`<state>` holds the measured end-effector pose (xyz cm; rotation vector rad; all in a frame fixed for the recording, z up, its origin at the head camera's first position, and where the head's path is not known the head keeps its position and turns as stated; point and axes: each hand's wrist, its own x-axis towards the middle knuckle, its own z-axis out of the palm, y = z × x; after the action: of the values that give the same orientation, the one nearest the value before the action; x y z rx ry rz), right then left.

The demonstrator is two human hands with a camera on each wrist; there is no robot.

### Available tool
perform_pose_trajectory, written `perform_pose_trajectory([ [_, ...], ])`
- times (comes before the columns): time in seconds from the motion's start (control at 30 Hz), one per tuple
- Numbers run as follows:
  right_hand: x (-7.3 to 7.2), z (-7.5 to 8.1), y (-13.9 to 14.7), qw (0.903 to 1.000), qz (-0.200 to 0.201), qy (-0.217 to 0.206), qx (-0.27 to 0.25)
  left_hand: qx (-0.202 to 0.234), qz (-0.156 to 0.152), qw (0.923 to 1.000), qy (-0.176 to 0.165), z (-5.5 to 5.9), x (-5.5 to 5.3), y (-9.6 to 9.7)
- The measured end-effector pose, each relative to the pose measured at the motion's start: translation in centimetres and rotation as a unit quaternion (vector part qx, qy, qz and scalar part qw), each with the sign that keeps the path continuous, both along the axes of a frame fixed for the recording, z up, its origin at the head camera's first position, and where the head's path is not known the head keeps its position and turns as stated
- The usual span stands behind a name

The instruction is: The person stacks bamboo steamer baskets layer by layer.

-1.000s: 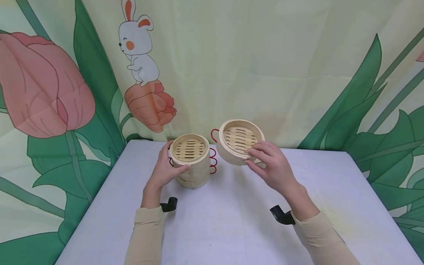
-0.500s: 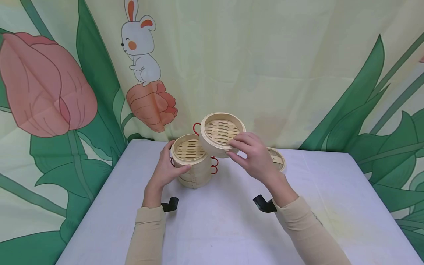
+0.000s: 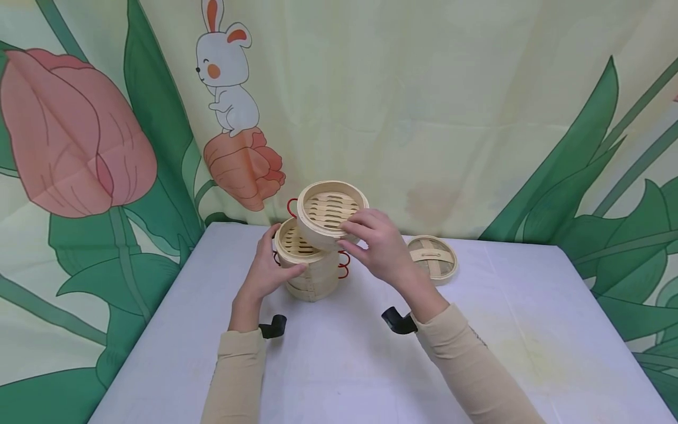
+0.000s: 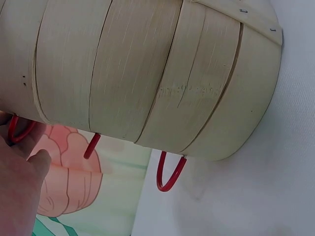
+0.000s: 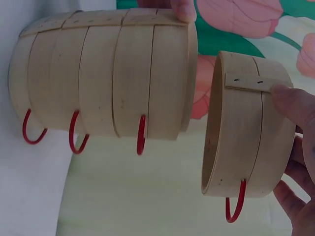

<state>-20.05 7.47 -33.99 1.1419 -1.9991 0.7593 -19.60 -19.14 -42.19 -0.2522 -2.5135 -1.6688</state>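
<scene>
A stack of round bamboo steamer baskets (image 3: 312,280) with red loop handles stands left of centre on the table. My left hand (image 3: 263,265) grips its top tier, thumb on the near side and fingers round the left. Another bamboo steamer basket (image 3: 316,234) hangs in the air, slightly tilted, partly covering the stack's top in the head view. My right hand (image 3: 377,244) pinches its right rim, with the thumb on the outer wall. In the right wrist view a gap separates the held basket (image 5: 241,128) from the stack (image 5: 98,81).
A round woven bamboo lid (image 3: 433,254) lies on the white-covered table (image 3: 360,377), right of the stack and behind my right wrist. A printed curtain (image 3: 455,118) with a rabbit and tulips hangs directly behind the table's far edge.
My right hand has carried the basket leftward, from beside the stack to over it, uncovering the lid behind. The left hand keeps its grip on the stack.
</scene>
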Motion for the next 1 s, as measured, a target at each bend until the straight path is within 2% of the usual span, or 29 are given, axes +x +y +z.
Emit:
perform_pose_trajectory([
  [0.63,-0.2,-0.5,-3.9,0.9992,0.017,-0.019,0.032,-0.003,0.002,1.0,0.006,-0.2,0.0,-0.1],
  [0.8,0.0,-0.5,-4.4,0.9988,0.011,-0.02,0.043,-0.006,0.006,0.9999,0.009,0.0,0.1,-0.1],
  [1.0,0.3,-0.4,-4.8,0.9971,-0.007,-0.032,0.068,0.009,-0.006,0.9999,0.011,-0.2,0.0,-0.1],
])
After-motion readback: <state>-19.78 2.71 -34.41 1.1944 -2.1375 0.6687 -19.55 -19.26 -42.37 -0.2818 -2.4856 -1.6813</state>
